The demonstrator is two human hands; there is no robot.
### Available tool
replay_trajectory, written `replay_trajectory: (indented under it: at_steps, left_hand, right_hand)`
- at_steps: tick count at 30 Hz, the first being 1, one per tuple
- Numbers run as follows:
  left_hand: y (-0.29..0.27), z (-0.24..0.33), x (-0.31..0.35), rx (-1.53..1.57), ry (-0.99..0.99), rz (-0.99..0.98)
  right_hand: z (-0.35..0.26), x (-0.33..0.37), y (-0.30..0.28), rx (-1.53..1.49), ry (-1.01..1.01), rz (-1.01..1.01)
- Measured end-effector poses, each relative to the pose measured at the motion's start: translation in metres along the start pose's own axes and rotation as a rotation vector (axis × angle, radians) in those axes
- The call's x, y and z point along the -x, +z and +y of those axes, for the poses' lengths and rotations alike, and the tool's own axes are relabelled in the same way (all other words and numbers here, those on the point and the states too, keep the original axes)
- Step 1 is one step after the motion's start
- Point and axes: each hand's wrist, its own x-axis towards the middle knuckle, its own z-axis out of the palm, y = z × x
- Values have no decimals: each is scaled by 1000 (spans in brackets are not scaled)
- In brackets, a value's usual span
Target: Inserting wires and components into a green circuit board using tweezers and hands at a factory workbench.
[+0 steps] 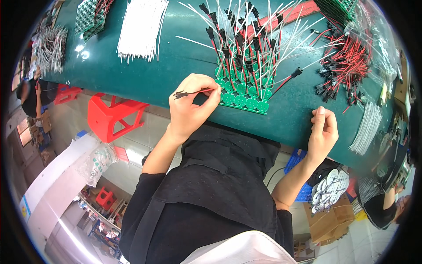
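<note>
My left hand [190,108] pinches a connector lead [197,92] with red and black wire, its black plug pointing left. The fingertips meet at the left edge of a green circuit board panel [239,100] made up of many round boards. From the panel rise several red-black leads with black plugs [238,39], mixed with thin white wires [303,47]. To the right, near the table edge, my right hand [323,134] is closed, thumb against the curled fingers. Whatever it may hold is too small or hidden to make out.
Loose red-black leads [349,61] are heaped at the right beside a clear plastic bag [378,48]. White wires [140,28] lie in a bundle at the back left, another bundle [367,127] at the right. Green panels [90,17] are stacked far left. A red stool [112,116] stands below.
</note>
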Motion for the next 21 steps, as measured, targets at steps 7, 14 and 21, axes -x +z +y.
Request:
replay_trajectory:
  at_steps: [7, 14, 21]
  left_hand:
    - [0, 1, 0, 7, -40, 3]
    - [1, 7, -5, -100, 44, -126]
    - [-3, 11, -7, -52, -259, -55]
  right_hand:
    - [1, -1, 0, -15, -16, -19]
    - [-3, 0, -10, -16, 19, -1]
    - [7, -17, -49, 107, -80, 318]
